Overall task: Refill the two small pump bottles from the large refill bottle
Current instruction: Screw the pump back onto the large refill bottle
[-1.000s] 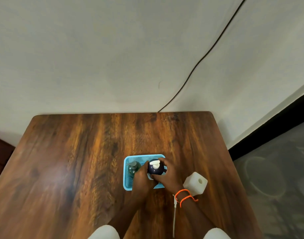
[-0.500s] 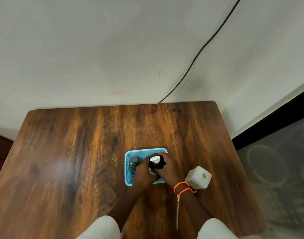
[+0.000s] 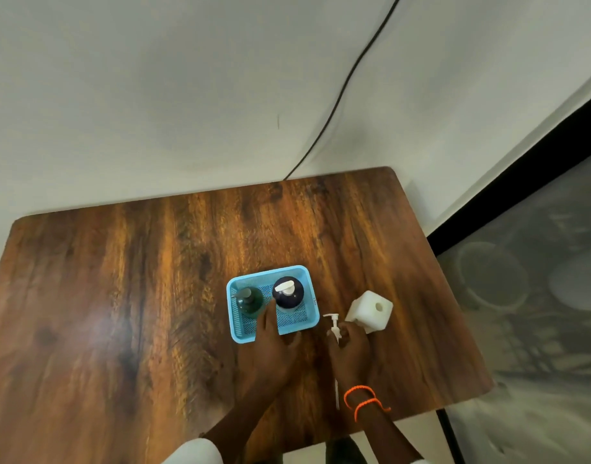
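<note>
A blue basket (image 3: 304, 318) on the wooden table holds two small pump bottles. The green bottle (image 3: 250, 303) with a dark pump stands on the left, and the dark navy bottle (image 3: 289, 294) with a white pump stands on the right. My left hand (image 3: 270, 346) lies over the basket's front edge, its fingers straight and reaching between the two bottles. To the right stands the large white square refill bottle (image 3: 371, 313), its neck open. Its white pump (image 3: 333, 321) lies on the table with its tube trailing towards me. My right hand (image 3: 349, 349) curls its fingers round that pump.
The wooden table (image 3: 136, 296) stands against a white wall, with its right edge near the refill bottle. A black cable (image 3: 337, 95) runs down the wall behind the table. Grey patterned floor (image 3: 521, 313) lies to the right.
Both hands have let go of the dark navy bottle. My right hand moved right to the white pump on the table. My left hand drew back to the basket's front edge.
</note>
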